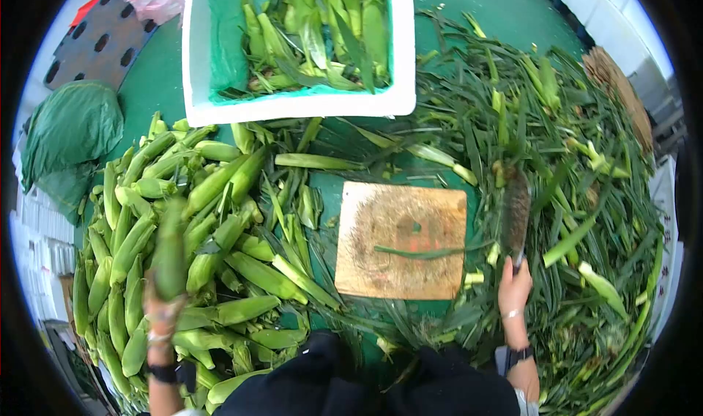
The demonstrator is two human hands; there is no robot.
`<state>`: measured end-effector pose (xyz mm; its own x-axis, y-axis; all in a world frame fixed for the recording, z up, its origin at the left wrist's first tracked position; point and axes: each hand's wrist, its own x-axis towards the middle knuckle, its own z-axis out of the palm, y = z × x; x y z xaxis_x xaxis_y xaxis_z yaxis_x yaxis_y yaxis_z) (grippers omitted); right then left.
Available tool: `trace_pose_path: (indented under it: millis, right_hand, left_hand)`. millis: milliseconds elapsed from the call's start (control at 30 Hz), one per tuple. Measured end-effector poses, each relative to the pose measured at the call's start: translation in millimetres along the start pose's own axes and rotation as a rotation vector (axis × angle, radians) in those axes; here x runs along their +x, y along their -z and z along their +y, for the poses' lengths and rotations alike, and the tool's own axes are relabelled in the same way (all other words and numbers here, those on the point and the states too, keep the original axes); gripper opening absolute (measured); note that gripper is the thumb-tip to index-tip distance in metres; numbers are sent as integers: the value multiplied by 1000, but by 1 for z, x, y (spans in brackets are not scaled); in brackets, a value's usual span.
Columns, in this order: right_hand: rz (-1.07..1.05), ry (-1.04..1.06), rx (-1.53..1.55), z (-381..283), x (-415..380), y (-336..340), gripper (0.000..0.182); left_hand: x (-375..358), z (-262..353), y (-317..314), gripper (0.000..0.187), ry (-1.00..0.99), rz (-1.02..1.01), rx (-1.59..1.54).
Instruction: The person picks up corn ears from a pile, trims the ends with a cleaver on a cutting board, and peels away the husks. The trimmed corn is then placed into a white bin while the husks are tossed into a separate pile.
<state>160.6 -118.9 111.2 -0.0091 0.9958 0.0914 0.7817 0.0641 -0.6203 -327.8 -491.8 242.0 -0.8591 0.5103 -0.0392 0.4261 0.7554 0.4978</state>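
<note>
My left hand point(162, 307) is closed around the lower end of a green ear of corn point(170, 244), which points upward and is smeared by motion. It is over a big heap of corn ears in their husks point(245, 269). On the right, my right hand point(515, 288) grips the handle of a cleaver point(517, 214). Its broad, dirt-streaked blade points away from me above cut leaves. Between my hands lies a worn wooden cutting board point(401, 269) with a long strip of leaf across it.
A white foam box point(300, 107) lined with green film stands beyond the board, holding several corn ears. Piled husks and leaves point(571, 218) cover the right side. A green sack point(73, 127) and a dark panel with holes point(99, 42) are at the far left.
</note>
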Motion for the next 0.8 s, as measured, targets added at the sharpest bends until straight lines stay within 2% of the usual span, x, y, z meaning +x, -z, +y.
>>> trace_pose_path:
  millis: [33,67,100,133,167,200,233,267,300,333,367,400,433,467,500,533,567,600,633,667,700,733,767,800]
  right_hand:
    - [34,37,10,-17,-5,3,22]
    - [1,-10,85,-36,-14,4,22]
    - [-35,-57,164,-50,-21,0,22]
    - [-153,-30,167,-49,-29,-6,21]
    - [-271,-2,171,-49,-36,-13,21]
    - [-394,70,195,-59,-42,-21,20]
    - [-515,140,210,-66,-48,-26,19]
    - [-637,220,222,-59,-50,-37,19]
    - [-637,216,220,-56,-48,-38,19]
    - [-800,296,138,-52,-46,-37,20]
    - [-961,375,51,-48,-42,-36,21]
    - [-997,398,-24,-41,-39,-31,23]
    - [-986,386,-30,-32,-39,-26,23]
    - [-887,266,-75,-21,-42,-20,23]
    - [-785,143,-120,-11,-44,-14,23]
    - [-657,33,-145,-3,-44,-7,24]
    - [-587,-67,-146,5,-41,1,22]
    - [-513,-114,-101,12,-38,8,21]
    - [-436,-162,-55,19,-36,14,19]
    - [-431,-276,-7,21,-33,18,19]
    - [-385,-213,7,35,-33,13,18]
    - [-414,-236,-11,32,-28,10,18]
    - [-453,-251,-29,29,-25,8,18]
    - [-448,-260,-24,30,-27,7,18]
  left_hand:
    - [-8,-56,34,83,-107,341,283]
    - [-15,-96,75,85,-102,507,430]
    - [-19,-98,103,81,-305,801,860]
    - [-10,-109,131,73,79,940,937]
    - [5,-96,152,65,-312,1077,1130]
    - [24,-39,126,59,-323,1075,972]
    - [52,58,81,53,-534,964,521]
    - [77,117,44,54,-657,836,479]
    - [107,154,9,53,-742,637,147]
    - [138,187,-24,48,-710,447,-73]
    - [184,225,-67,40,-909,326,-350]
    - [204,283,-92,31,-999,154,-372]
    - [214,337,-111,24,-935,-31,-305]
    - [228,380,-140,18,-1041,-82,-441]
    - [254,410,-175,23,-1126,-80,-464]
    - [284,434,-208,26,-994,-124,-402]
    - [330,446,-250,29,-933,32,145]
    - [360,449,-285,29,-862,-70,307]
    - [384,437,-315,32,-854,-239,298]
    - [406,421,-344,36,-857,-390,189]
    - [422,401,-371,42,-807,-540,-41]
    - [418,399,-355,39,-887,-706,-1]
    - [439,393,-371,37,-247,-1096,-722]
    - [475,371,-390,35,-98,-976,-839]
